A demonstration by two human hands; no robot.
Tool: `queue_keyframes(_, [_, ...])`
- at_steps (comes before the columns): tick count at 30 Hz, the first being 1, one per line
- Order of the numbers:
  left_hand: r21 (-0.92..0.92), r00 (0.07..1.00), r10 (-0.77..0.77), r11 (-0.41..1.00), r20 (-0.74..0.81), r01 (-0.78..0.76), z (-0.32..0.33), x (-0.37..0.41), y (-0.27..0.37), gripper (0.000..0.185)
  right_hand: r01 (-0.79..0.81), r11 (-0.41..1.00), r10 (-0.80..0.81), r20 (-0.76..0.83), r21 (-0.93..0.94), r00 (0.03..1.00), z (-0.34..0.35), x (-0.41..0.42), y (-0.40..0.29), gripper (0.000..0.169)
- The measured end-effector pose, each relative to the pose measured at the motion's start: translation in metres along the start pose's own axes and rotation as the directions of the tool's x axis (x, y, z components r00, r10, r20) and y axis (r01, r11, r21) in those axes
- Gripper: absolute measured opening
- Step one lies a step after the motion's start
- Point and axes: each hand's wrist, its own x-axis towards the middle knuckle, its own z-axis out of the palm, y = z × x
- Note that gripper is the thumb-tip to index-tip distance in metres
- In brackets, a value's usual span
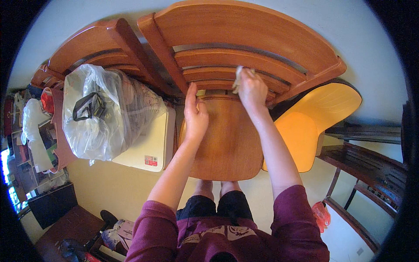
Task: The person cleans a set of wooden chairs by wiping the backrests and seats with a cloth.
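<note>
A wooden chair with a slatted backrest [242,28] and a brown wooden seat [226,140] stands straight before me. My right hand [252,88] is closed on a pale crumpled cloth [239,77] at the lower slats, right of the backrest's middle; the hand is slightly blurred. My left hand [196,113] is at the left side of the chair, above the seat's rear left corner, its fingers pointing up along the backrest's left post. It holds nothing that I can see. Whether its fingertips touch the post I cannot tell.
Left of the chair, a clear plastic bag [98,131] with things in it lies on a cream box [150,140], before another wooden chair [88,42]. An orange-yellow curved seat [294,131] is close on the right. Further right are a dark wooden rack [360,160] and a red plastic bag [321,216].
</note>
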Motion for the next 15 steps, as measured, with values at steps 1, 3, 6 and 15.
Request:
queue_keyframes(1, [-0.005,1.0,0.004,1.0,0.011,-0.004,0.0,0.0,0.001,0.05,-0.04,0.999,0.039,-0.018,-0.011,0.999,-0.002,-0.001,0.004,0.002])
queue_keyframes(3, [0.034,1.0,0.011,0.999,0.012,-0.012,-0.003,0.0,0.0,0.05,-0.015,1.0,0.016,-0.019,0.02,1.0,-0.005,-0.007,-0.002,0.006])
queue_keyframes(6, [0.065,0.999,0.048,0.997,0.002,-0.048,0.001,0.002,0.001,0.05,0.136,0.983,-0.134,-0.02,0.121,0.991,0.006,-0.003,-0.031,0.016])
queue_keyframes(15, [0.05,0.997,0.077,0.996,-0.005,-0.076,0.007,0.006,0.01,0.048,0.171,0.973,-0.185,0.078,0.154,0.98,0.04,0.016,-0.073,0.024])
